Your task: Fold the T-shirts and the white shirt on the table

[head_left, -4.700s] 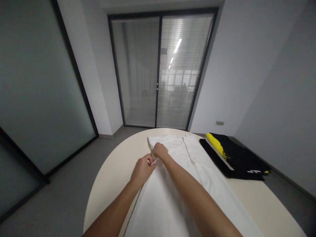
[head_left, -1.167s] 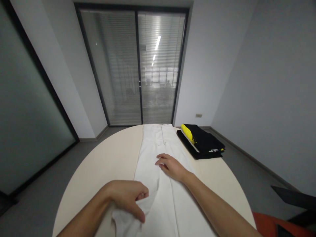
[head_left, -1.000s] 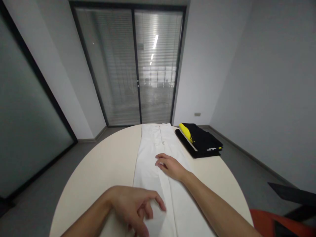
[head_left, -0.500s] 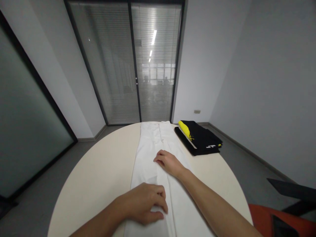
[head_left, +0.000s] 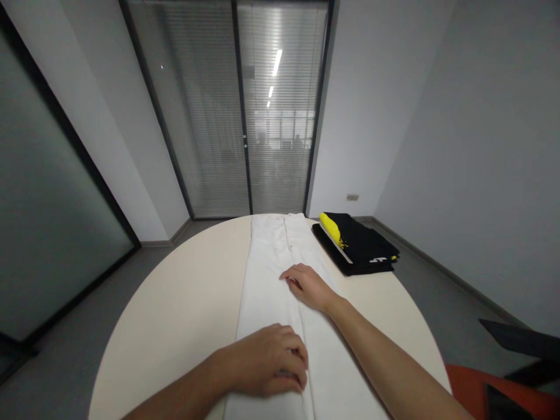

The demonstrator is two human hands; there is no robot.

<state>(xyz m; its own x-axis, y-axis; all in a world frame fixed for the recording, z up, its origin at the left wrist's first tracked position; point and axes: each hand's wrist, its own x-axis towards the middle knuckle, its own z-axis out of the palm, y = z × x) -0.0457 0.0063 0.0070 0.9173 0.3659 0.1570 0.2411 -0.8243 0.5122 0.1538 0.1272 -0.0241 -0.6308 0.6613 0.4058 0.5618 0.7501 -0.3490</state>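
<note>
A pair of white trousers (head_left: pixel 266 291) lies lengthwise over the table, waist end at the far edge and legs toward me. Near me, my left hand (head_left: pixel 275 361) is closed in a pinch, thumb close to the curled fingers, at the inner edge of the left trouser leg. Farther up, my right hand (head_left: pixel 308 287) rests on the trousers below the fly, with its fingers closed at the cloth between the two legs. The right forearm lies across the right leg and hides part of it.
A pale round table (head_left: pixel 192 280) carries the trousers. Folded black clothes (head_left: pixel 363 245) with a yellow patch are stacked at its right far side. An orange chair (head_left: pixel 472 388) with a black armrest stands at the right. Glass doors with blinds (head_left: pixel 219 146) are beyond the table.
My left hand has moved slightly right to the leg's inner edge, and its thumb and fingers have drawn together. My right hand stays in about the same place on the trousers.
</note>
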